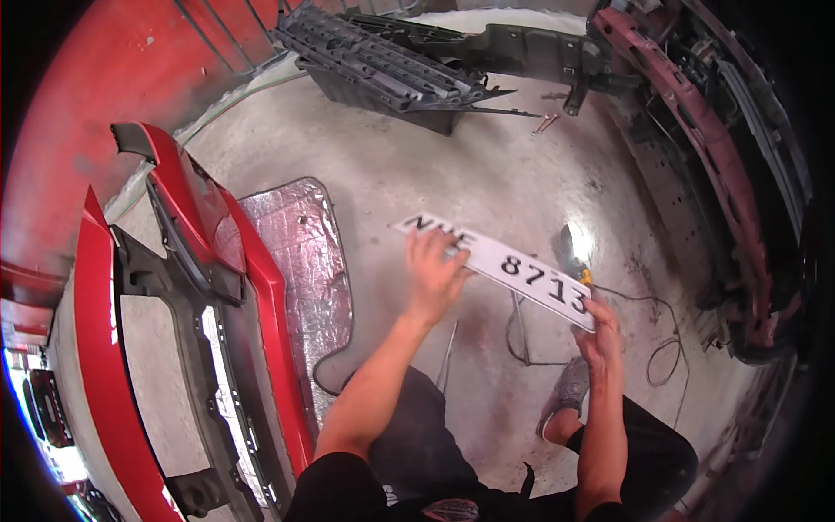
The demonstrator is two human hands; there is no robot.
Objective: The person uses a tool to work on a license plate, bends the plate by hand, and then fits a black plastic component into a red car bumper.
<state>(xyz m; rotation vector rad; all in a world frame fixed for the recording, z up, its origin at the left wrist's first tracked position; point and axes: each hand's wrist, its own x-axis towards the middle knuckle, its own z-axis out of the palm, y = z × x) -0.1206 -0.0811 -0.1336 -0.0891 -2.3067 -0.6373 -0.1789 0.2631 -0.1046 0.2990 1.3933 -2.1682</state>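
Observation:
A white licence plate with dark characters is held slanted over the floor, its left end higher in the picture. My left hand grips it near that left end, fingertips over the face. My right hand holds the right end, thumb along the edge. Just behind the plate, a lit work lamp with yellow on it lies on the floor, partly hidden, with a cable running right.
A red bumper lies at left beside a silver mat. Dark plastic panels stand at the back. A car front with a pinkish crossbeam fills the right. My shoe and metal rods are below the plate.

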